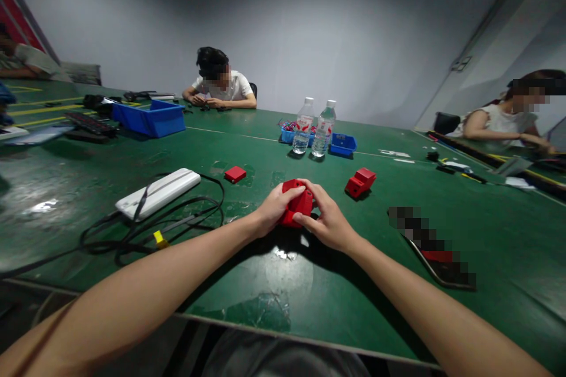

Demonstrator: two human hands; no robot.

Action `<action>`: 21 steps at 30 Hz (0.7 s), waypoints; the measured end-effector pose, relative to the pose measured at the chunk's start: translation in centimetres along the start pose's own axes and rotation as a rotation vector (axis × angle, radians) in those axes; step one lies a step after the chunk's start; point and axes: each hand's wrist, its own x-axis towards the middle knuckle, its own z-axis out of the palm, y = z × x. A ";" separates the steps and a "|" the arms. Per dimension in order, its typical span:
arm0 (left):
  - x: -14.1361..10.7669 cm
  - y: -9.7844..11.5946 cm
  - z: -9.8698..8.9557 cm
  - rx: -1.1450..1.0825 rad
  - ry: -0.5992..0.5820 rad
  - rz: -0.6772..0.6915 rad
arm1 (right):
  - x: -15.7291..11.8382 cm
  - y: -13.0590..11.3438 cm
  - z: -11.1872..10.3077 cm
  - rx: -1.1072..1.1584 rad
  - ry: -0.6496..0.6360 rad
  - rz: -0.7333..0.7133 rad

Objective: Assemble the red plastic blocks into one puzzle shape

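Note:
A red plastic block-like part (292,215) with small dark holes is held between both hands, just above the green tabletop. My left hand (273,210) grips it from the left, its thumb lying across the top. From the right, my right hand (326,217) closes on the same part, thumb at its lower side and fingers at its upper edge. Fingers cover much of its shape. Beyond the right hand lies a stepped red block (361,182) with a dark hole. A small flat red square piece (235,174) rests beyond the left hand.
A white power strip (159,193) with looped black cable (207,221) lies left. Two water bottles (303,126) stand before small blue trays (343,145). A larger blue bin (150,119) is far left, a phone-like slab (435,256) right. Other people (223,82) sit around the table.

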 end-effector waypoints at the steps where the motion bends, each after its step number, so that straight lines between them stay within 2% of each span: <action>1: 0.0 0.0 0.0 0.004 0.001 -0.001 | 0.0 0.0 0.0 0.002 -0.002 -0.003; 21: -0.1 0.2 0.0 0.032 -0.009 -0.022 | 0.1 -0.1 0.0 -0.002 0.015 -0.012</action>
